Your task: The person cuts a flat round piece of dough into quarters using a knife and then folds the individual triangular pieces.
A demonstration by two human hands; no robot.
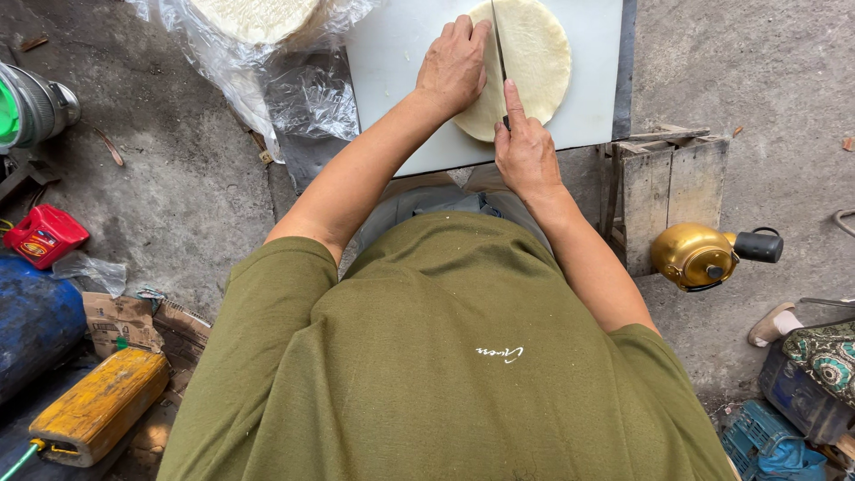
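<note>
A stack of round pale flatbreads (534, 53) lies on a white cutting board (392, 53) in front of me. My left hand (454, 64) presses flat on the left side of the stack. My right hand (525, 151) grips a knife handle at the near edge, index finger stretched along the spine. The knife blade (498, 40) runs straight across the middle of the stack, away from me.
More flatbreads in clear plastic wrap (267, 53) lie left of the board. A wooden stool (668, 187) and a golden kettle (699, 256) stand to the right. A red container (44, 234), a blue barrel (31, 316) and a yellow block (98, 405) sit on the concrete floor at left.
</note>
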